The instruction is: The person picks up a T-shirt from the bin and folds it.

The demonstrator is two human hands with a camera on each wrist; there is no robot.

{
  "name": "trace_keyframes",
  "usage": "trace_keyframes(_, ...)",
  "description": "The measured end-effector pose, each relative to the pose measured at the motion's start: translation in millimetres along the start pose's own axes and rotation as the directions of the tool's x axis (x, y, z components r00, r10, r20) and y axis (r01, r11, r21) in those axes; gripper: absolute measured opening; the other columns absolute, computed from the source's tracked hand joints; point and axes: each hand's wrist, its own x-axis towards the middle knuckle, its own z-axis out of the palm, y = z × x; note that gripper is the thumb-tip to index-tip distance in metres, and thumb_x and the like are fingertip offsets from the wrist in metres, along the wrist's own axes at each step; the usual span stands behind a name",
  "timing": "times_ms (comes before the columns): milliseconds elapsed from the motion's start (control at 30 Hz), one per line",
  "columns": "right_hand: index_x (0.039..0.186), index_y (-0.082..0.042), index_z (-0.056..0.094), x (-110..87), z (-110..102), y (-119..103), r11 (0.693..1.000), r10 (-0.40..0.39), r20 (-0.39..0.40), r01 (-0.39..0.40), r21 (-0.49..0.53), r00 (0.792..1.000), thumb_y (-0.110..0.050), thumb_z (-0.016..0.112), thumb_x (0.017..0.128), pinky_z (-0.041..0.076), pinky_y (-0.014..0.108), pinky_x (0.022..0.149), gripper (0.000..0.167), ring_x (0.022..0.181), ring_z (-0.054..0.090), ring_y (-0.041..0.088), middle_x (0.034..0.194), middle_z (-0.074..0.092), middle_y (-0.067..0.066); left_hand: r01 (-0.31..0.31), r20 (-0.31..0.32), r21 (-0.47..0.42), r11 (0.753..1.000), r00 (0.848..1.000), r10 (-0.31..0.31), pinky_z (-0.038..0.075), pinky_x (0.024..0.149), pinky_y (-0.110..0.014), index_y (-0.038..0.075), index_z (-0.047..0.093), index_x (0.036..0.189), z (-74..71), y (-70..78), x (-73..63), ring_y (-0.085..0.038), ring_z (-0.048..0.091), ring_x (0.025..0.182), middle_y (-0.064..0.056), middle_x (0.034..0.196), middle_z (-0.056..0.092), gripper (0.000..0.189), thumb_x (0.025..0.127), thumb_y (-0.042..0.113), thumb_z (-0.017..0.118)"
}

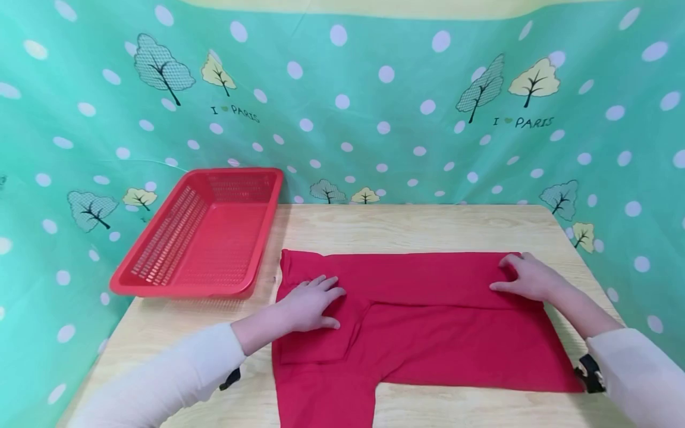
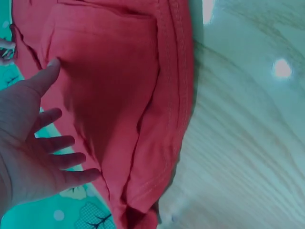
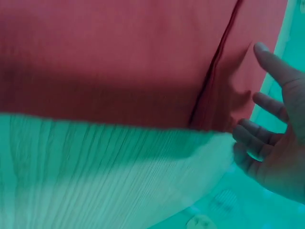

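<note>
A red shirt (image 1: pixel 455 339) lies on the table with its far side folded inward as a long strip. A folded-back sleeve (image 1: pixel 313 351) lies at its left part, and the other sleeve stretches toward the near edge. Over the folded sleeve, my left hand (image 1: pixel 310 304) spreads its fingers flat; in the left wrist view the same hand (image 2: pixel 43 138) has straight fingers. At the strip's right end is my right hand (image 1: pixel 527 277), thumb apart from the fingers. The right wrist view shows that hand (image 3: pixel 279 129) loosely bent beside the hem, holding nothing.
A red plastic basket (image 1: pixel 225 238) stands at the table's back left, its rim close to the shirt's collar side. Behind the wooden table (image 1: pixel 417 226) hangs a green dotted cloth (image 1: pixel 364 131). A dark wrist strap (image 1: pixel 590 373) shows at the right sleeve.
</note>
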Motion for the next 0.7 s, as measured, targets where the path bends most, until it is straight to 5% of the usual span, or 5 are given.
trace_keyframes(300, 0.129, 0.015, 0.039, -1.1, 4.7, -33.9, 0.992, 0.105, 0.177, -0.117, 0.055, 0.979, -0.059, 0.073, 0.066, 0.050, 0.051, 0.076, 0.103, 0.104, 0.043, 0.049, 0.121, 0.040, 0.039, 0.069, 0.130, -0.115, 0.991, 0.990, -0.054, 0.025, 0.105, -0.066, 0.029, 0.040, 0.142, 6.9, -1.5, 8.7, -0.041, 0.017, 0.142, -0.008, 0.155, 0.024, 0.077, 0.075, 0.045, 0.075)
trace_keyframes(700, 0.138, 0.014, 0.025, 34.4, 12.7, -23.1, 0.978, 0.170, 0.088, -0.179, 0.111, 0.982, -0.048, 0.077, 0.068, 0.048, 0.059, 0.080, 0.107, 0.111, 0.033, 0.056, 0.129, 0.027, 0.042, 0.200, 0.262, -0.004, 0.980, 0.946, -0.192, 0.021, 0.108, -0.064, 0.039, 0.026, 0.146, -25.2, -25.3, 65.4, -0.038, 0.007, 0.144, -0.004, 0.158, 0.012, 0.092, 0.071, 0.040, 0.079)
